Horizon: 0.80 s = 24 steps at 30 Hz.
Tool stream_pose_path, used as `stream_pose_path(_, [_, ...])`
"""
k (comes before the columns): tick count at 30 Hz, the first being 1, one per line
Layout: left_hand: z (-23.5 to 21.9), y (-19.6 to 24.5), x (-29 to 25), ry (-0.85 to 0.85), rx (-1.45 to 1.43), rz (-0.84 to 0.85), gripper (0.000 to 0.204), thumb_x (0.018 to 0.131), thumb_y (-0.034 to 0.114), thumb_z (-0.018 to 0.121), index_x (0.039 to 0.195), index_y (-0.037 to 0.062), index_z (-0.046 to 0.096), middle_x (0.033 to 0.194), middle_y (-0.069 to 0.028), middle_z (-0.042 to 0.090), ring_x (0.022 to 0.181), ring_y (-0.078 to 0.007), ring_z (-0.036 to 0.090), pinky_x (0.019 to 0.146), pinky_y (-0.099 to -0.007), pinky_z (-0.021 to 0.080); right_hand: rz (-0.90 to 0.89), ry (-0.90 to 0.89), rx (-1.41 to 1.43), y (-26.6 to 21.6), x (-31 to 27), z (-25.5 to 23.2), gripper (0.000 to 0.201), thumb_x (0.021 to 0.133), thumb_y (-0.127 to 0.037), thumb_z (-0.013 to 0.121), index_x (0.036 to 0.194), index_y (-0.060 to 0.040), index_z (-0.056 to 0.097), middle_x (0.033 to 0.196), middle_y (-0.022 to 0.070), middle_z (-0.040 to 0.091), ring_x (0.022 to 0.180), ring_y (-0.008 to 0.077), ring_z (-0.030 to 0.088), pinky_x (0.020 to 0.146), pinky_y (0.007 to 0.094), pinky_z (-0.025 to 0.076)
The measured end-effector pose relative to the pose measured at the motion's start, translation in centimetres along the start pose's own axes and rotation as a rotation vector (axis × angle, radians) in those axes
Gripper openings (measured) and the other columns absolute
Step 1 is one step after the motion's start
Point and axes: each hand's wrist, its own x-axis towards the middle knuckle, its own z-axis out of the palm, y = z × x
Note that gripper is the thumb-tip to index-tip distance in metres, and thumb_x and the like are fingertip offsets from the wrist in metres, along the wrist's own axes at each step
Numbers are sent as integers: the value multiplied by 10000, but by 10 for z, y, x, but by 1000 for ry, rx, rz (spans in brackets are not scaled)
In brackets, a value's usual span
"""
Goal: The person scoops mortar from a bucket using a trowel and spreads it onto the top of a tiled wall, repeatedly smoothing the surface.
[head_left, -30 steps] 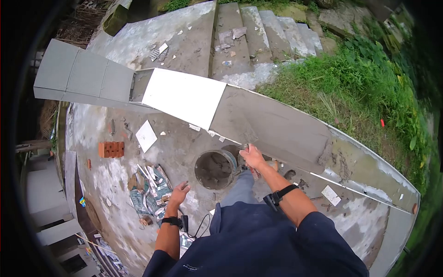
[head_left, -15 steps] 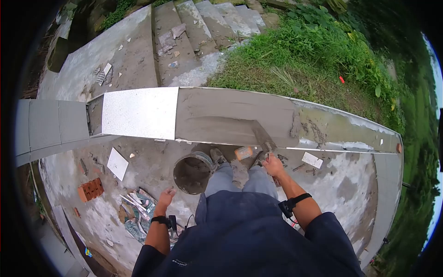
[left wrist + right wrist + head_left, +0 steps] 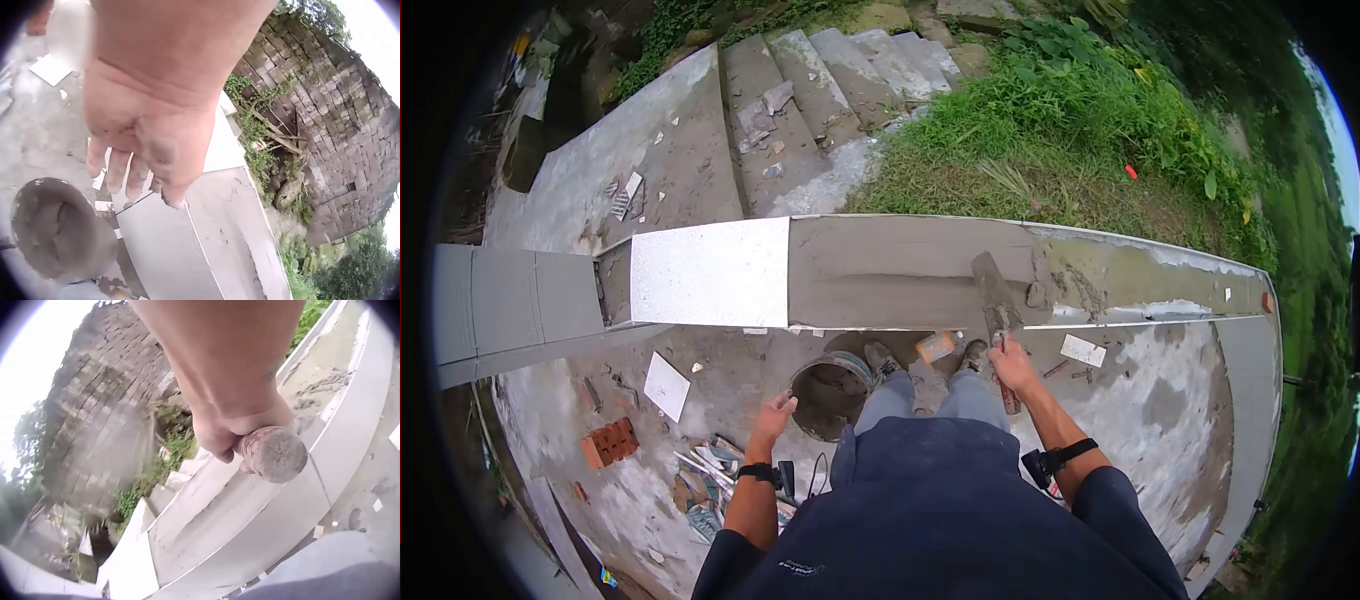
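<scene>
The right hand [image 3: 1014, 366] grips a trowel's handle [image 3: 275, 454]; in the head view its blade [image 3: 996, 290] lies over the grey mortar [image 3: 880, 262] spread along the wall top, near the mortar's right end. A large white tile [image 3: 710, 272] covers the wall top left of the mortar. The left hand [image 3: 774, 414] hangs beside the mortar bucket [image 3: 830, 392] with nothing held. Seen in the left wrist view, the left hand [image 3: 147, 137] has loosely bent fingers above the wall, with the bucket [image 3: 59, 228] to its lower left.
Grey tiles [image 3: 535, 295] cap the wall's left end. On the ground are a loose white tile [image 3: 667, 386], red bricks [image 3: 610, 443], torn bags [image 3: 700, 490], an orange-labelled bottle [image 3: 936, 347] and a smaller white piece [image 3: 1083, 350]. Steps [image 3: 810, 85] and grass [image 3: 1040, 150] lie beyond the wall.
The head view has swung rightward and settled. The trowel blade has moved from beside the white tile to the mortar's right part. The left hand has come closer to the bucket.
</scene>
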Motion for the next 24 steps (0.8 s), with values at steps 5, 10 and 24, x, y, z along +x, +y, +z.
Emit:
stream_pose_path(5, [-8,-54,-21,67,-29,-136,574,960,298,659,1387,-67,537,1271,-214,662,1116,-235,649,970,-341,491,-123,-419,92,-106,29,136,269,930,-229,591,1001,-8,457,759,115,602,535,198,614,485,366,502])
stream_pose_path(10, [-24,-85,-77,135,-201,-162,575,950,295,670,1400,-39,540,1260,-177,663,1100,-221,641,923,-330,508,-389,-363,-176,-144,85,266,365,946,-249,569,1121,57,472,775,156,629,550,235,635,526,383,519])
stream_pose_path(24, [-36,-114,-9,48,16,-208,507,938,322,669,1355,39,613,1121,-148,719,957,-192,681,776,-334,533,-161,178,-420,83,103,-27,301,881,-248,623,968,33,554,847,187,656,692,290,696,599,412,545])
